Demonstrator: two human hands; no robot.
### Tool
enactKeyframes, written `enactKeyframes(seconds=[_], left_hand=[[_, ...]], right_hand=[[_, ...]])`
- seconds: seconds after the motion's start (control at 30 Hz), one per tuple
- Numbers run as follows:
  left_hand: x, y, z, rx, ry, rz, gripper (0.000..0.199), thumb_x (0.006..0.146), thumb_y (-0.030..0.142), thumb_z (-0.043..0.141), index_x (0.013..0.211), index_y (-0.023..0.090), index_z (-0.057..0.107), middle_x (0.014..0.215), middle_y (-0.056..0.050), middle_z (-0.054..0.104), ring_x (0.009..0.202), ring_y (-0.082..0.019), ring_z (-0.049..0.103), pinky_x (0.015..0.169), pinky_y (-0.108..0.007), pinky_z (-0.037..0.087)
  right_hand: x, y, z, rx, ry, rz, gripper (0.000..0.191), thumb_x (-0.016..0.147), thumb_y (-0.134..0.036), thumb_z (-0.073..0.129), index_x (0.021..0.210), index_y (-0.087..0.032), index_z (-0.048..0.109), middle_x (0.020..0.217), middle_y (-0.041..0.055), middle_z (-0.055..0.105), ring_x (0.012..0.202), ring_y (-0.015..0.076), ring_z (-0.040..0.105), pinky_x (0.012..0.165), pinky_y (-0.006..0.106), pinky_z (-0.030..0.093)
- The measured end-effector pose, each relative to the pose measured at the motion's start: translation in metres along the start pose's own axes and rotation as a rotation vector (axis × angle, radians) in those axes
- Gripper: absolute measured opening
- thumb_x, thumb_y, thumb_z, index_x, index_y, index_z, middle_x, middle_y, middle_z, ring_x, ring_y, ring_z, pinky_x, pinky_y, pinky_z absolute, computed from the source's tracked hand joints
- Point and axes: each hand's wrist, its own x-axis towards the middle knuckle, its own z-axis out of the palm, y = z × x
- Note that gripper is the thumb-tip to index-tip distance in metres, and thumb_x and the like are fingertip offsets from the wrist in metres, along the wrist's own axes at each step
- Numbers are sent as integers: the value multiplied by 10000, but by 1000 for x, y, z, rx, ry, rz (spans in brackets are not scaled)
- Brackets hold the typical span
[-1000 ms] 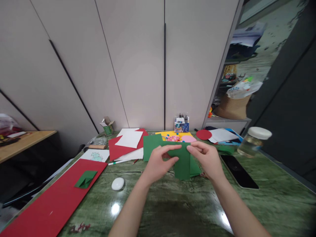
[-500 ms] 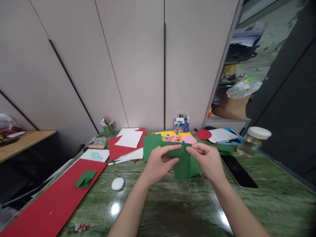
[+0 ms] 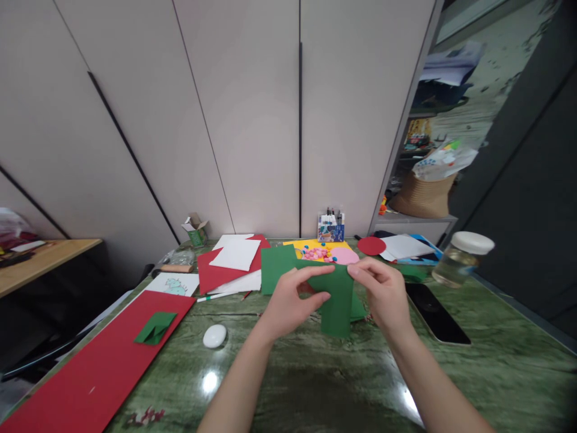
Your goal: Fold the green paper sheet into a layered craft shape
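A strip of green paper (image 3: 337, 307) hangs upright between my two hands, above the green marbled table. My left hand (image 3: 288, 300) has thumb and forefinger on its left side. At the top right corner, my right hand (image 3: 385, 291) pinches the paper between thumb and finger. Behind the strip lie more green paper pieces (image 3: 359, 310), partly hidden. A larger green sheet (image 3: 276, 264) lies flat beyond my left hand. On the long red card (image 3: 103, 355) to the left sits a folded green paper piece (image 3: 155, 328).
A white rounded object (image 3: 214, 336) lies left of my arms. To the right are a black phone (image 3: 437, 314) and a lidded jar (image 3: 462, 258). Along the back stand a pen box (image 3: 331, 227), pink beads (image 3: 317, 254), a red paper circle (image 3: 371, 246) and white sheets (image 3: 235, 254).
The green paper strip has shifted slightly down and to the right with my hands. My right hand has moved a little right; both hands keep hold of the paper.
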Motion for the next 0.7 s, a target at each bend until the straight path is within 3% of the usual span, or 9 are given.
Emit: enactKeyframes(seconds=[0.13, 0.33, 0.53, 0.7], left_hand=[[0, -1, 0, -1, 15, 5, 478, 723, 89, 651, 1149, 299, 601, 1124, -3, 647, 790, -141, 563, 711, -276, 489], [1, -4, -1, -31, 39, 10, 522, 720, 84, 652, 1189, 298, 572, 1194, -26, 612, 910, -181, 575, 753, -304, 490], [1, -7, -1, -47, 50, 9, 546, 709, 74, 656, 1199, 295, 563, 1220, -31, 598, 1036, -213, 563, 858, -352, 479], [0, -5, -1, -49, 44, 3, 565, 718, 68, 635, 1222, 307, 544, 1236, -34, 585, 1048, -219, 561, 838, -355, 502]], right_hand=[[0, 2, 1, 35, -8, 7, 204, 777, -279, 643, 606, -185, 585, 568, -39, 436, 566, 107, 366, 535, 244, 285], [1, -2, -2, -65, -123, 112, 265, 769, -371, 630, 610, -171, 557, 549, -42, 406, 514, 96, 323, 473, 237, 226], [1, -4, -2, -150, -113, 161, 306, 753, -414, 629, 601, -156, 564, 504, -42, 412, 481, 85, 307, 456, 231, 206], [1, -6, 0, -173, -103, 164, 307, 744, -416, 632, 604, -150, 571, 504, -35, 435, 474, 84, 325, 451, 228, 217]])
